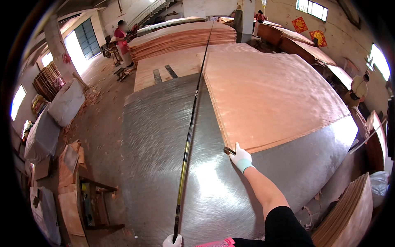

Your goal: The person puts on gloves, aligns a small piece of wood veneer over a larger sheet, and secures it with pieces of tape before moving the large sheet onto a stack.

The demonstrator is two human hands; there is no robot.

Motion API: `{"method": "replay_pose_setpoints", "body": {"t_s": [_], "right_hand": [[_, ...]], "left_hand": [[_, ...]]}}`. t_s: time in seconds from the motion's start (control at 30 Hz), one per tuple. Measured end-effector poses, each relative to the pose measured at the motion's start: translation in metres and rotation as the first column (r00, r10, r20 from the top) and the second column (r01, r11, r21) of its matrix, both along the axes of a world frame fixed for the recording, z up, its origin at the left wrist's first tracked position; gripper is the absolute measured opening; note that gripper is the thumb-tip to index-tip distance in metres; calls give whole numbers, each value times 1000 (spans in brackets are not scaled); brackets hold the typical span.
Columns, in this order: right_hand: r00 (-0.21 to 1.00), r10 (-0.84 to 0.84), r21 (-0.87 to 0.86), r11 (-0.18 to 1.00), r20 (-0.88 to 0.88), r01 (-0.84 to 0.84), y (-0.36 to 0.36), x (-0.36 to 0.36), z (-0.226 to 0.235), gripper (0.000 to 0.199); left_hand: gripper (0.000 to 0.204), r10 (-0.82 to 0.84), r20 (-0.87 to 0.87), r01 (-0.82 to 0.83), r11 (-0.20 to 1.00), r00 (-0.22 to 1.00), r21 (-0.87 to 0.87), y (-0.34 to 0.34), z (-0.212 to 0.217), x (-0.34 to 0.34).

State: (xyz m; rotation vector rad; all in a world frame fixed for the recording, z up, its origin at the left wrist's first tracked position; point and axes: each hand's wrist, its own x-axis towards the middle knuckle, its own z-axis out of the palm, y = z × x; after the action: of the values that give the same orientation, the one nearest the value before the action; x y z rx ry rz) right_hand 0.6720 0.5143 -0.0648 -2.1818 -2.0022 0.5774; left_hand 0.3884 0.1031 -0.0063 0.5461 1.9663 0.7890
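My left hand (172,241), in a white glove at the bottom edge, is closed round the near end of a long, slim black-and-yellow pole (187,154). The pole stretches away across the metal-topped table (160,140) toward the far stacks. My right hand (241,158), gloved in white with a pale green cuff, is at the near left corner of a pinkish-brown pile of wood veneer sheets (271,94). It grips a small dark brown block-like piece (229,151), its exact kind unclear, with the thumb pointing up beside the sheets' edge.
Beyond the table lies a thick veneer stack (181,43). A person in a pink top (120,37) stands far left; another person (359,88) is at the right. A wooden stand (92,201) is at lower left, leaning sheets (345,214) at lower right. Scraps litter the floor (98,119).
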Motion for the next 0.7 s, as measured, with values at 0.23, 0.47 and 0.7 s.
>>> {"method": "replay_pose_setpoints", "body": {"t_s": [0.23,0.47,0.7], "right_hand": [[988,-17,141,989,-155,40,4,8,-3,43],[500,-360,-109,881,-788,461,24,29,-22,34],[-164,-511,-527,732,-844,433,38,-25,-26,17]], "left_hand": [[22,-20,-75,20,1000,997,-2,-9,-8,-4],[25,-69,-70,68,998,995,-11,-3,-10,-2],[25,-83,-102,86,996,991,22,-16,-44,-11]]}}
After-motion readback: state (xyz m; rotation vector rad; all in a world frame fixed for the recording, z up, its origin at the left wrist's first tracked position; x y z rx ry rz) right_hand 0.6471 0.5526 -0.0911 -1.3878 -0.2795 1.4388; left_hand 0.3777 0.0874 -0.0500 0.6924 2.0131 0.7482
